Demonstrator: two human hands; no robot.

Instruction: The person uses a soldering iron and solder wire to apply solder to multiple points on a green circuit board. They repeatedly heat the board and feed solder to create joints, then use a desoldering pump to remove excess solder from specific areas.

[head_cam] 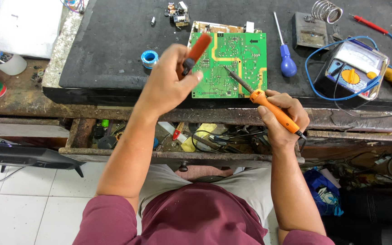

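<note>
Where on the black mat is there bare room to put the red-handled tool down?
Free: the black mat left of the green circuit board, beyond the blue solder spool. A narrower bare strip lies between the board and the blue screwdriver. Crowded: the right end around the multimeter, blue wire and coil stand.

- A maroon short-sleeved shirt (196, 218) fills the lower middle of the frame.
- Its sleeves end above the elbows, at the lower left and lower right edges, leaving both forearms bare.
- Light beige trousers (246, 186) show above the shirt, in the middle of the frame.
- The left hand (171, 79) and right hand (280, 115) are bare, with no gloves, rings or watch visible.
</note>
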